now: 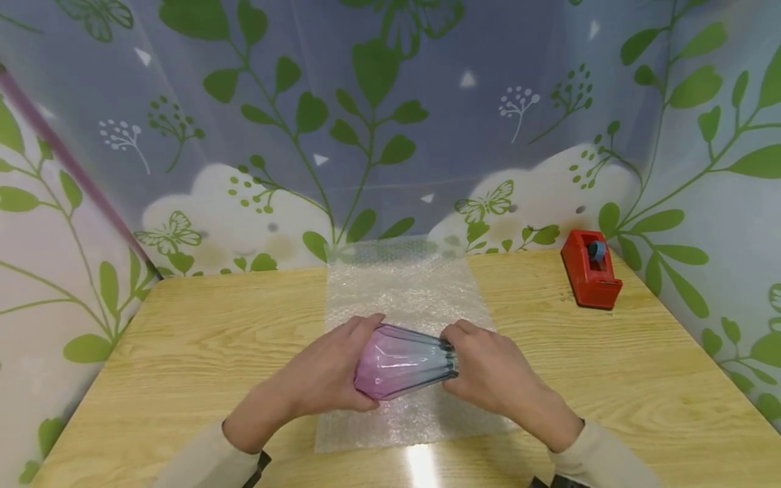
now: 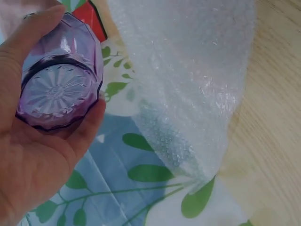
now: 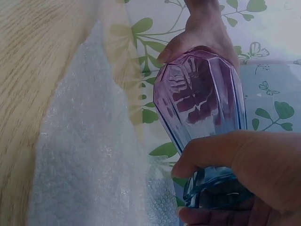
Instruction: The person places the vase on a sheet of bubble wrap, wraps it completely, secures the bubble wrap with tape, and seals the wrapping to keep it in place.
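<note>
A faceted glass vase (image 1: 403, 362), pink at its wide base and blue-green at its neck, lies sideways in the air between both hands. The left hand (image 1: 329, 369) grips the wide base, with the thumb and fingers around its sides; the patterned underside of the vase (image 2: 59, 92) shows in the left wrist view. Around the narrow neck curls the right hand (image 1: 494, 369), and the right wrist view shows the rim between its thumb and fingers. Beneath the vase, a sheet of bubble wrap (image 1: 405, 291) is spread on the table, its far end against the patterned backdrop.
A red tape dispenser (image 1: 590, 271) stands at the table's back right. The wooden table (image 1: 226, 325) reaches to a leaf-patterned cloth (image 1: 287, 135) hung behind it and along both sides.
</note>
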Available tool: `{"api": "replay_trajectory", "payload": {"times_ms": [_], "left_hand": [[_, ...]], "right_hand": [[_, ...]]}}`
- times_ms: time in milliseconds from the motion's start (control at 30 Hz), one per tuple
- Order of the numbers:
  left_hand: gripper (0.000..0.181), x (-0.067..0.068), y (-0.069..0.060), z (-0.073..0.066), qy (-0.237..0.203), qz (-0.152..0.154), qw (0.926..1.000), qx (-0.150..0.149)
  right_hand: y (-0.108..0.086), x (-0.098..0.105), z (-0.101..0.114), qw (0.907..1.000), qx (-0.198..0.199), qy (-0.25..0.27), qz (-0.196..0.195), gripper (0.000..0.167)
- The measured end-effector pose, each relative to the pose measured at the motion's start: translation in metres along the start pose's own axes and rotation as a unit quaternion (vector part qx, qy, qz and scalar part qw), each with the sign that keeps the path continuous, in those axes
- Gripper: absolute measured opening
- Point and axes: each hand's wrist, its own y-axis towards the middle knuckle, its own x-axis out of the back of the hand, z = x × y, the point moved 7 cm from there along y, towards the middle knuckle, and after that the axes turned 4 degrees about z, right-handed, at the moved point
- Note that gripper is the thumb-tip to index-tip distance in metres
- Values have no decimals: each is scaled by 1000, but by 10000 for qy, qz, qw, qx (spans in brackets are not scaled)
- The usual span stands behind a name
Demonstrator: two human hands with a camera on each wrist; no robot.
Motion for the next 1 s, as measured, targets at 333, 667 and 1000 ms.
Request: {"api": "replay_trajectory", "payload": {"times_ms": [333,667,1000], "left_hand": [[96,0,3,-3,336,-570,9977,138],[95,6,4,-14,679,-972,9929,-11],[94,11,9,-24,1069,-1096,9882,-97]], "right_hand": [[5,18,4,9915,405,-1218,-222,55],[9,27,21,9911,473,-1237,-126,73],[14,22,39,9916,615,-1042,-454,90]]}}
